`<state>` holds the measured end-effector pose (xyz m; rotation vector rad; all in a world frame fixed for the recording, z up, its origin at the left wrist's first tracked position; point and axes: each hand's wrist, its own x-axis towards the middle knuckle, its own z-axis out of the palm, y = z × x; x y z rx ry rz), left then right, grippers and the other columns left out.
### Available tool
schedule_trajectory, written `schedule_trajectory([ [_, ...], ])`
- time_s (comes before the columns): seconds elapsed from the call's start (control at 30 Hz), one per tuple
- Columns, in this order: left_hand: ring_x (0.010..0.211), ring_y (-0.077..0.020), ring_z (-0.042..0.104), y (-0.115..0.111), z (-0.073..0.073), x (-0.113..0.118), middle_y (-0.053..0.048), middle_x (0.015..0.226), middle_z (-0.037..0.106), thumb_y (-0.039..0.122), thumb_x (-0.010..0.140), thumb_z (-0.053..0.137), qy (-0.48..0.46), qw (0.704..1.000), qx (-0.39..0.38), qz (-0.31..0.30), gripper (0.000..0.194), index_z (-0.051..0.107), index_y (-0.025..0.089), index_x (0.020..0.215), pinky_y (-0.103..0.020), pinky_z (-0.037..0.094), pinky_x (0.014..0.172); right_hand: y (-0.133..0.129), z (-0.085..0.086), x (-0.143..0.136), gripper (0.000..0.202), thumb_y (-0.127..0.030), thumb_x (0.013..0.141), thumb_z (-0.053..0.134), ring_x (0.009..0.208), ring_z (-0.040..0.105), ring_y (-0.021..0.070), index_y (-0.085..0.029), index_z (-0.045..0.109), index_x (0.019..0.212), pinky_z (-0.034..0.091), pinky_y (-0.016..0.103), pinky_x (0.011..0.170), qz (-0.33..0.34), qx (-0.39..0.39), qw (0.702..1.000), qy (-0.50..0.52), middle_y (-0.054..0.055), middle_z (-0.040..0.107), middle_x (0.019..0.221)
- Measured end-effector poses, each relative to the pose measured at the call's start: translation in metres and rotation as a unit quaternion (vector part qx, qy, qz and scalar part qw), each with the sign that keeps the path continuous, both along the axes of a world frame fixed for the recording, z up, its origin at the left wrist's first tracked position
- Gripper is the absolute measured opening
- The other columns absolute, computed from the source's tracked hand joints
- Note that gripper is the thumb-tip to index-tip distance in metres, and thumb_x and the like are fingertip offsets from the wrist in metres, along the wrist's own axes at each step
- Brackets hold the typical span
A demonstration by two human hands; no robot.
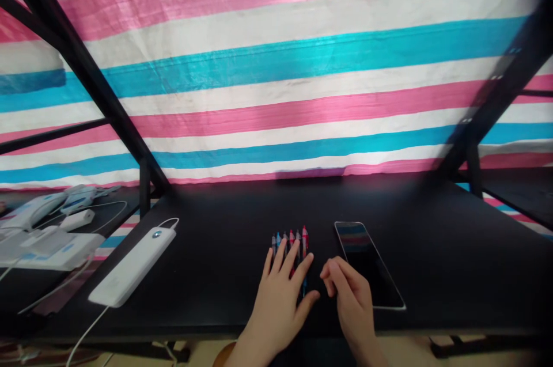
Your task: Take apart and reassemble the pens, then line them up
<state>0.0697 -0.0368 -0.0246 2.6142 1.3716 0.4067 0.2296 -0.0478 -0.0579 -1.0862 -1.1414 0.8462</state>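
Several pens (305, 234) with red, blue and dark parts lie side by side on the black table (211, 240). Over them rests my left hand (283, 292), palm down with its fingers spread, hiding most of their length. My right hand (352, 298) is just right of the pens, its fingers curled together; whether anything is inside them is hidden. Behind and to the right of that hand lies a phone (371, 257) with a dark screen, its lower left part covered by the hand.
A white power strip (133, 266) with a cable lies on the left of the table. More white strips (64, 249) and cables are on a neighbouring table at far left. Black metal frame bars (99, 82) rise at both sides before a striped sheet (276, 84).
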Motion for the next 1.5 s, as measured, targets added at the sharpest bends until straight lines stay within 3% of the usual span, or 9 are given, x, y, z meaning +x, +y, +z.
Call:
schedule_trajectory([
  [0.17,0.157,-0.0358,0.014,-0.002,0.001,-0.012,-0.009,0.171,0.025,0.032,0.097,0.062,-0.064,0.998,-0.016,0.003,0.072,0.029,0.031,0.161,-0.071,0.021,0.119,-0.002,0.005,0.001,0.041,-0.038,0.107,0.045,0.052,0.043,0.0122,-0.021,0.06,0.072,0.037,0.025,0.053,-0.009,0.004,1.0,-0.028,-0.006,0.043,0.057],
  [0.23,0.157,-0.0343,0.015,-0.006,-0.001,-0.024,-0.01,0.171,0.026,0.032,0.097,0.061,-0.102,0.995,-0.012,0.012,0.075,0.023,0.032,0.162,-0.07,0.022,0.12,-0.005,0.006,0.0,0.036,-0.034,0.106,0.047,0.057,0.05,0.0133,-0.021,0.063,0.076,0.041,0.024,0.056,-0.015,0.011,0.998,-0.059,-0.004,0.05,0.062],
  [0.33,0.156,-0.0338,0.023,-0.013,-0.005,-0.047,-0.011,0.169,0.029,0.03,0.095,0.065,-0.137,0.99,-0.016,0.013,0.084,0.016,0.035,0.163,-0.068,0.025,0.119,-0.011,0.007,0.0,0.014,-0.026,0.1,0.056,0.086,0.067,0.0193,-0.022,0.069,0.103,0.054,0.028,0.075,-0.022,0.067,0.977,-0.2,0.005,0.069,0.095],
  [0.43,0.153,-0.037,0.028,-0.017,-0.006,-0.07,-0.014,0.168,0.033,0.035,0.088,0.076,-0.137,0.99,-0.036,-0.009,0.096,0.016,0.036,0.163,-0.065,0.033,0.117,-0.014,0.006,0.003,0.045,-0.022,0.095,0.06,0.125,0.062,0.0287,-0.02,0.056,0.14,0.054,0.041,0.102,-0.003,0.139,0.923,-0.359,0.013,0.064,0.135],
  [0.53,0.15,-0.0381,0.036,-0.017,-0.004,-0.088,-0.015,0.166,0.036,0.038,0.084,0.08,-0.139,0.989,-0.043,-0.015,0.098,0.022,0.037,0.162,-0.062,0.04,0.114,-0.015,0.006,0.008,0.061,-0.021,0.094,0.06,0.138,0.054,0.0328,-0.018,0.043,0.152,0.054,0.049,0.106,0.031,0.153,0.886,-0.436,0.017,0.055,0.149],
  [0.7,0.134,-0.0335,0.059,-0.013,-0.006,-0.104,-0.013,0.151,0.058,0.044,0.081,0.082,-0.17,0.985,-0.015,-0.006,0.088,0.036,0.038,0.156,-0.05,0.054,0.104,-0.013,0.003,0.015,0.067,-0.021,0.091,0.062,0.138,0.055,0.0328,-0.017,0.041,0.155,0.058,0.045,0.103,0.051,0.172,0.864,-0.47,0.017,0.057,0.15],
  [0.83,0.12,-0.0277,0.07,-0.007,-0.011,-0.099,-0.009,0.136,0.07,0.05,0.084,0.078,-0.188,0.981,0.025,-0.038,0.067,0.052,0.036,0.144,-0.039,0.059,0.098,-0.012,-0.001,0.015,0.07,-0.023,0.091,0.064,0.135,0.058,0.033,-0.013,0.039,0.156,0.06,0.043,0.1,0.031,0.189,0.852,-0.488,0.019,0.059,0.148],
  [1.1,0.125,-0.027,0.065,-0.002,-0.013,-0.079,-0.01,0.126,0.073,0.049,0.09,0.071,-0.203,0.974,0.032,-0.099,0.051,0.059,0.027,0.135,-0.037,0.056,0.103,-0.011,-0.004,0.01,0.056,-0.017,0.088,0.061,0.117,0.072,0.0288,-0.012,0.055,0.144,0.064,0.037,0.093,-0.01,0.217,0.843,-0.492,0.017,0.071,0.131],
  [1.5,0.122,-0.0302,0.065,-0.001,-0.009,-0.077,-0.011,0.12,0.072,0.046,0.092,0.07,-0.231,0.969,0.005,-0.09,0.047,0.061,0.03,0.135,-0.042,0.059,0.099,-0.012,0.0,0.008,0.047,-0.013,0.09,0.059,0.113,0.074,0.0287,-0.014,0.061,0.137,0.066,0.037,0.09,-0.017,0.227,0.854,-0.468,0.017,0.074,0.125],
])
